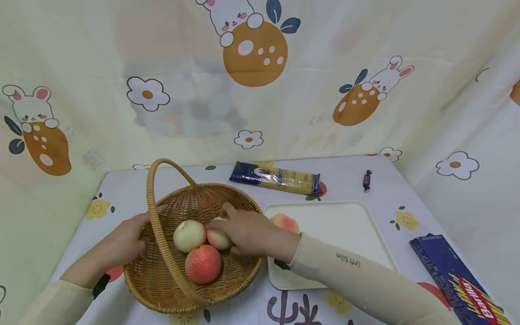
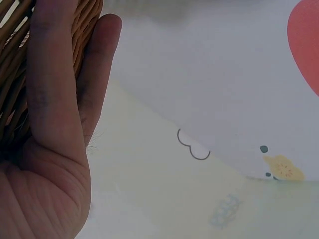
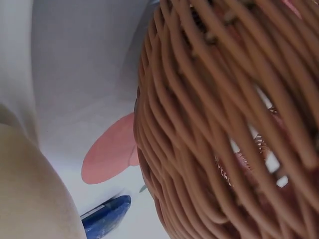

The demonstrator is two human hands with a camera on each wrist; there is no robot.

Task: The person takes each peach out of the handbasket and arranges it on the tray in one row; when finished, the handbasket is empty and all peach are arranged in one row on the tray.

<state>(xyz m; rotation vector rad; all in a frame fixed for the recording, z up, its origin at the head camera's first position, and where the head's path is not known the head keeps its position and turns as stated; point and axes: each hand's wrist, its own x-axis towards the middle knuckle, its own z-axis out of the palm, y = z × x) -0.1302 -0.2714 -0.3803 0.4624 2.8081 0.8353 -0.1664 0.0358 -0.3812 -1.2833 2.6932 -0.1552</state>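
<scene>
Wicker basket (image 1: 156,285): the partly closed left hand (image 1: 123,241) grips its rim, apparently for steadiness. Inside, the right hand (image 1: 248,230) curls over one peach (image 1: 217,239), likely because walls bar the sides, beside a pale peach (image 1: 188,236) and red peach (image 1: 203,264). A fourth peach (image 1: 284,222) lies on the tray (image 1: 337,225).

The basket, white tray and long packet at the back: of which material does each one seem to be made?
Basket: probably wicker or rattan, perhaps a plastic imitation, with a slight sheen; woven brown strands show.
Tray: perhaps plastic, smooth and rather matte; its pale surface is even, without visible grain.
Packet: likely thin plastic film, glossy, since it shows bright glints.
</scene>
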